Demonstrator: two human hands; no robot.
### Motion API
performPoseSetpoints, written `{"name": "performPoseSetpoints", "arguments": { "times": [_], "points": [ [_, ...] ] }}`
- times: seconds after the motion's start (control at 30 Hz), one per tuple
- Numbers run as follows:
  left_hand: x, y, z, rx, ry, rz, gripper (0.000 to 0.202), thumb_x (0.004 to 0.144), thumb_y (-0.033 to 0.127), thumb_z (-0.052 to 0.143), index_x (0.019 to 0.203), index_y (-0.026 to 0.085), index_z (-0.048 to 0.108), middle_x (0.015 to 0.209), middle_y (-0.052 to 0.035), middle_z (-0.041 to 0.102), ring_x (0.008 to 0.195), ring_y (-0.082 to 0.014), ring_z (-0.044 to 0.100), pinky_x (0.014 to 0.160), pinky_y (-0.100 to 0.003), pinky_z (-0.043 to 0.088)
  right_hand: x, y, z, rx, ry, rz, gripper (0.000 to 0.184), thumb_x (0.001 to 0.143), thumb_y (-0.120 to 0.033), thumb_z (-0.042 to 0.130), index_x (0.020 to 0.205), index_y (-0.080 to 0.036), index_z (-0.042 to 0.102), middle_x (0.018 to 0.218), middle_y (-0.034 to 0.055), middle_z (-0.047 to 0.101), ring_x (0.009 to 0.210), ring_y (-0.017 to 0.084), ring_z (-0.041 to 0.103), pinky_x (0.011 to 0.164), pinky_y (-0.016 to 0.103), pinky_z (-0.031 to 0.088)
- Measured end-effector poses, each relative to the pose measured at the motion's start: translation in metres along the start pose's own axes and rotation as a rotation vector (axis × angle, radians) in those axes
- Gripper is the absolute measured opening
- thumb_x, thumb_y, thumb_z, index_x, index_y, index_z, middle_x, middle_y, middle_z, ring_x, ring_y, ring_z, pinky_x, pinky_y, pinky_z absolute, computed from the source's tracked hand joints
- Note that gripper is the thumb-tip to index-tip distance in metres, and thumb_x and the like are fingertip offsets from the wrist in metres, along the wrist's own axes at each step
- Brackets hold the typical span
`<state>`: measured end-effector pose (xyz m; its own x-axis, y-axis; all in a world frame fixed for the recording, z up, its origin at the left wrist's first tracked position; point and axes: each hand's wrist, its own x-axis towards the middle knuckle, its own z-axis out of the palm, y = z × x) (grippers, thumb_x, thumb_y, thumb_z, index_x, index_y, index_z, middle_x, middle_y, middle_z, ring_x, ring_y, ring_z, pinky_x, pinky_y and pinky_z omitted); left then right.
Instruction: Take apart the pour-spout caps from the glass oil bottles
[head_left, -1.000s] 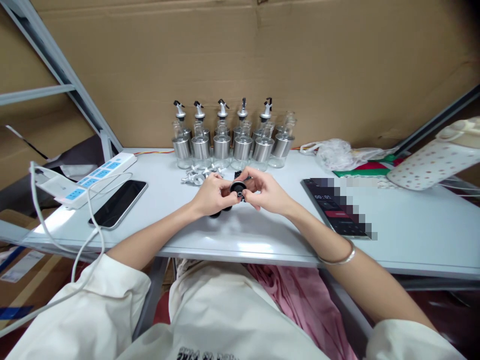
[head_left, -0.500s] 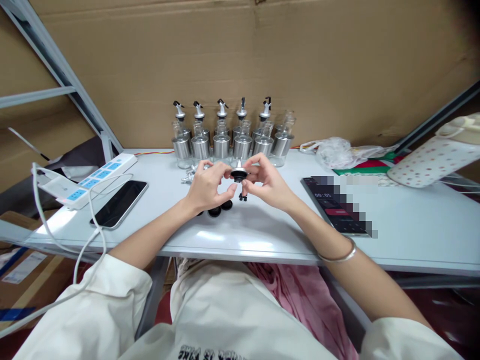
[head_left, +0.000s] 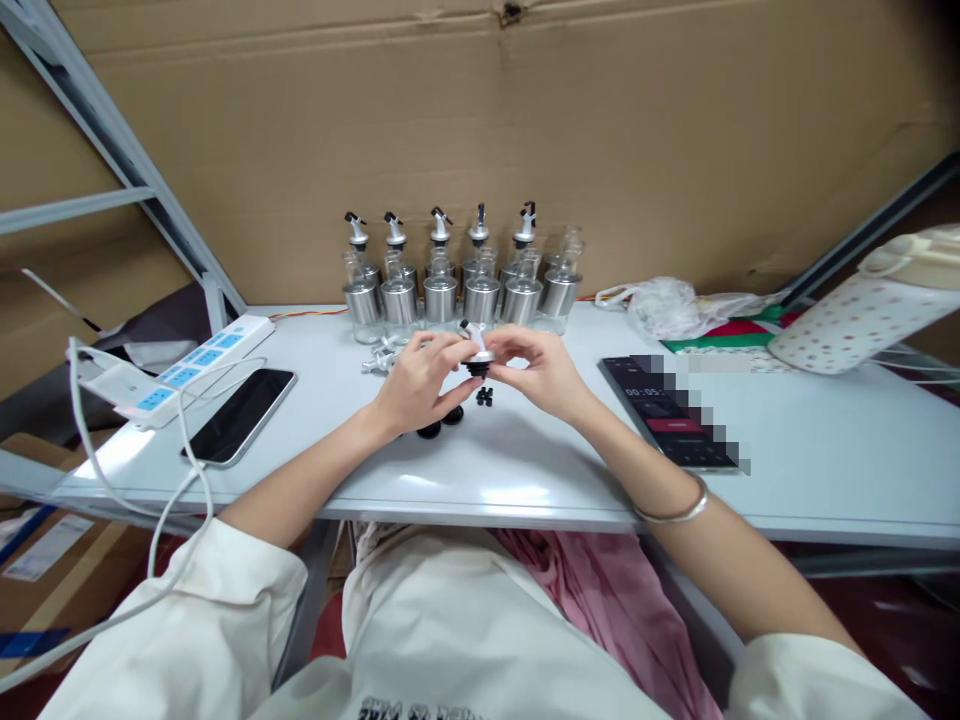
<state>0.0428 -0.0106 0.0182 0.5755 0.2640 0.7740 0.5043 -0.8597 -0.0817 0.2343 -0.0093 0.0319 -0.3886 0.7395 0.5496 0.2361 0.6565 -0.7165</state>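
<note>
Between both hands, just above the table, is a silver bottle pourer (head_left: 480, 352) with a black stopper underneath. My left hand (head_left: 429, 376) pinches it from the left, and my right hand (head_left: 534, 372) grips it from the right with thumb and fingers. Small black parts (head_left: 485, 397) lie on the table below the pourer. Black round caps (head_left: 429, 429) sit under my left hand, partly hidden by it. Silver pourer pieces (head_left: 380, 357) lie behind that hand. At the back stand glass and steel bottles (head_left: 440, 297) in two rows; several rear ones carry pourers (head_left: 395, 230).
A phone (head_left: 240, 415) and a white power strip (head_left: 199, 370) with cables lie at left. On the right are another phone showing a timer (head_left: 667, 415), a plastic bag (head_left: 664, 305) and a tilted spotted flask (head_left: 862, 305). Cardboard (head_left: 300, 130) walls the back.
The pourer has tilted from showing its dark underside to standing nearly upright, its spout now visible. My hands have shifted slightly down in the view.
</note>
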Motion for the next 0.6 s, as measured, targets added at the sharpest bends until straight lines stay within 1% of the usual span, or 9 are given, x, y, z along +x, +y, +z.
{"name": "performPoseSetpoints", "arguments": {
  "times": [0.07, 0.13, 0.2, 0.3, 0.37, 0.43, 0.5, 0.53, 0.6],
  "points": [
    [0.001, -0.001, -0.002, 0.025, -0.012, 0.022, 0.027, 0.089, 0.025, 0.05, 0.112, 0.023, 0.037, 0.097, -0.0037, 0.065, 0.079, -0.0165, 0.062, 0.082, -0.035, 0.041, 0.003, 0.002, -0.005, -0.243, -0.034, 0.062, 0.013, 0.081, -0.025, 0.058, 0.09, -0.019, 0.065, 0.08, 0.0028, 0.067, 0.074, 0.016, 0.061, 0.069, 0.028, 0.046],
    [0.002, -0.002, -0.004, 0.025, -0.012, 0.03, 0.027, 0.086, 0.023, 0.051, 0.11, 0.022, 0.039, 0.094, -0.0027, 0.066, 0.075, -0.0158, 0.062, 0.082, -0.035, 0.04, 0.005, 0.009, -0.009, -0.522, -0.092, 0.185, 0.02, 0.085, -0.02, 0.051, 0.096, -0.018, 0.067, 0.087, 0.0059, 0.07, 0.081, 0.019, 0.063, 0.074, 0.029, 0.046],
    [0.002, -0.003, -0.006, 0.024, -0.014, 0.022, 0.027, 0.085, 0.023, 0.051, 0.109, 0.021, 0.039, 0.092, -0.002, 0.067, 0.073, -0.0153, 0.062, 0.083, -0.035, 0.039, 0.004, 0.019, -0.012, -0.7, -0.153, 0.308, 0.028, 0.086, -0.014, 0.044, 0.102, -0.015, 0.068, 0.091, 0.0106, 0.072, 0.085, 0.022, 0.064, 0.077, 0.033, 0.045],
    [0.003, -0.004, -0.008, 0.039, -0.017, -0.008, 0.026, 0.083, 0.025, 0.051, 0.106, 0.022, 0.039, 0.091, -0.0014, 0.067, 0.071, -0.0151, 0.062, 0.085, -0.035, 0.038, 0.0, 0.033, -0.014, -0.794, -0.242, 0.406, 0.036, 0.084, -0.012, 0.044, 0.113, -0.012, 0.065, 0.099, 0.0174, 0.071, 0.091, 0.028, 0.065, 0.08, 0.037, 0.045],
    [0.004, -0.004, -0.008, 0.047, -0.03, -0.021, 0.025, 0.082, 0.025, 0.05, 0.105, 0.022, 0.039, 0.091, -0.0011, 0.067, 0.068, -0.0146, 0.062, 0.085, -0.036, 0.038, -0.003, 0.038, -0.015, -0.837, -0.315, 0.442, 0.038, 0.083, -0.013, 0.046, 0.116, -0.014, 0.065, 0.106, 0.0176, 0.069, 0.096, 0.029, 0.064, 0.082, 0.037, 0.045],
    [0.004, -0.003, -0.007, 0.051, -0.049, -0.016, 0.024, 0.083, 0.025, 0.05, 0.105, 0.022, 0.04, 0.09, -0.0009, 0.068, 0.068, -0.0147, 0.062, 0.086, -0.036, 0.038, -0.005, 0.038, -0.016, -0.865, -0.373, 0.462, 0.036, 0.083, -0.014, 0.046, 0.112, -0.016, 0.067, 0.11, 0.0164, 0.068, 0.1, 0.029, 0.063, 0.084, 0.036, 0.045],
    [0.003, -0.002, -0.006, 0.053, -0.066, -0.009, 0.023, 0.085, 0.025, 0.05, 0.105, 0.021, 0.041, 0.091, -0.0014, 0.068, 0.071, -0.0151, 0.063, 0.088, -0.036, 0.036, -0.005, 0.036, -0.017, -0.889, -0.404, 0.481, 0.034, 0.083, -0.014, 0.045, 0.107, -0.016, 0.069, 0.11, 0.0172, 0.068, 0.1, 0.03, 0.063, 0.084, 0.036, 0.045],
    [0.003, -0.002, -0.006, 0.055, -0.074, -0.01, 0.022, 0.086, 0.025, 0.05, 0.106, 0.021, 0.041, 0.091, -0.0017, 0.068, 0.072, -0.0153, 0.064, 0.089, -0.037, 0.035, -0.005, 0.035, -0.017, -0.901, -0.41, 0.488, 0.036, 0.083, -0.013, 0.044, 0.109, -0.015, 0.068, 0.111, 0.0181, 0.067, 0.1, 0.03, 0.063, 0.084, 0.037, 0.045],
    [0.002, -0.002, -0.005, 0.057, -0.09, -0.021, 0.022, 0.087, 0.026, 0.05, 0.107, 0.02, 0.042, 0.093, -0.0023, 0.069, 0.074, -0.0158, 0.065, 0.091, -0.039, 0.034, -0.004, 0.033, -0.018, -0.917, -0.416, 0.495, 0.041, 0.083, -0.013, 0.042, 0.119, -0.015, 0.062, 0.114, 0.0188, 0.065, 0.1, 0.031, 0.063, 0.082, 0.037, 0.045]
  ]
}}
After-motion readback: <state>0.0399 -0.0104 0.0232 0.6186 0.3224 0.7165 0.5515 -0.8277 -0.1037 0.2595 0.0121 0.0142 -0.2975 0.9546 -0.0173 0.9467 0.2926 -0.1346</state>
